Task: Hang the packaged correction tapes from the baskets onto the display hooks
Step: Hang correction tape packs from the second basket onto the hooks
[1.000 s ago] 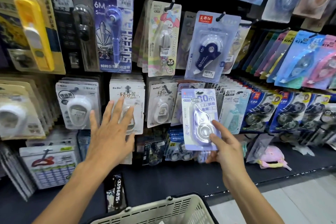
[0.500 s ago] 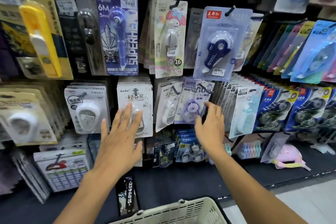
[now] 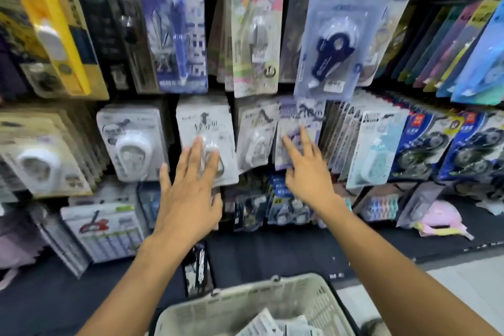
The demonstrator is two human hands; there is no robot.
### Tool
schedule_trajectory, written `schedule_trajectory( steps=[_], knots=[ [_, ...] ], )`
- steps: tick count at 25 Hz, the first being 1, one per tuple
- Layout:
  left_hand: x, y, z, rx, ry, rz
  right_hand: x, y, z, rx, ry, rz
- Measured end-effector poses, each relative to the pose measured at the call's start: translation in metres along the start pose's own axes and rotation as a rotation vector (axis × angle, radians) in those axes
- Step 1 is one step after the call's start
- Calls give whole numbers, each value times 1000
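A lilac packaged correction tape [image 3: 296, 128] hangs on a display hook [image 3: 308, 110] in the middle row. My right hand [image 3: 305, 172] lies flat against its lower part with straight fingers, holding nothing. My left hand [image 3: 191, 188] is spread open, its fingertips touching a white correction tape pack [image 3: 204, 131] hanging one column to the left. A cream plastic basket [image 3: 245, 305] sits below my arms, with white packages [image 3: 281, 324] lying inside it.
The dark display wall is packed with hanging packs: a yellow one [image 3: 51, 33] at upper left, a navy-and-white one [image 3: 338, 43] at upper centre, blue packs [image 3: 425, 144] at right. Loose items, among them a pink one [image 3: 441, 215], lie on the black shelf [image 3: 272, 251].
The lilac pack went from my right hand onto its hook. My right hand let go and now rests flat on it. My left hand stayed on the white pack.
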State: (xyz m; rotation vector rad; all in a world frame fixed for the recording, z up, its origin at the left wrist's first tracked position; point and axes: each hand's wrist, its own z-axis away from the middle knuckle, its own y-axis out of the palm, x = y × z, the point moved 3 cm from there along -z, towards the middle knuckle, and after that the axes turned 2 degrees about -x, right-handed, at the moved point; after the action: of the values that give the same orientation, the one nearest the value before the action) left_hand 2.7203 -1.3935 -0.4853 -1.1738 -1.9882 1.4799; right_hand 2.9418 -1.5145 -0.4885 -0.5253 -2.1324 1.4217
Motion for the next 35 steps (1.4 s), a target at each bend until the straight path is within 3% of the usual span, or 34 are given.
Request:
schedule_trajectory(
  steps=[3,5,7,9,10,11,12,14,16,18,20,24,27,32,35],
  knots=[
    [-1,21,20,-20,-81,64,-7,26,56,-145,53,-167],
    [-7,60,54,152,-116,103,-14,82,132,30,139,-317],
    [-15,115,104,570,-17,74,-21,149,219,533,247,-343],
    [-13,158,164,1141,64,97,-27,195,288,1012,236,-231],
    [-7,175,193,1394,57,79,-31,210,309,1108,221,-183],
    [1,187,215,1551,51,29,-34,220,318,1117,196,-142],
    [9,199,231,1610,38,-37,-37,227,318,1041,150,-78],
    [22,218,240,1550,-36,-80,-36,236,304,862,-56,108],
    [25,233,236,1402,-116,24,-23,243,291,836,-241,186],
    [19,247,235,1270,30,-11,-12,253,288,952,-209,98],
    [3,265,255,1270,283,-93,-7,263,295,1051,-153,-9],
    [-26,298,295,1290,449,-67,-17,266,300,956,-53,-117],
    [-24,300,285,1218,369,-42,-18,257,290,896,-19,-152],
    [0,256,195,1357,67,118,11,233,270,1170,151,-598],
    [-9,202,133,1324,112,161,21,202,243,924,87,-564]
  ],
)
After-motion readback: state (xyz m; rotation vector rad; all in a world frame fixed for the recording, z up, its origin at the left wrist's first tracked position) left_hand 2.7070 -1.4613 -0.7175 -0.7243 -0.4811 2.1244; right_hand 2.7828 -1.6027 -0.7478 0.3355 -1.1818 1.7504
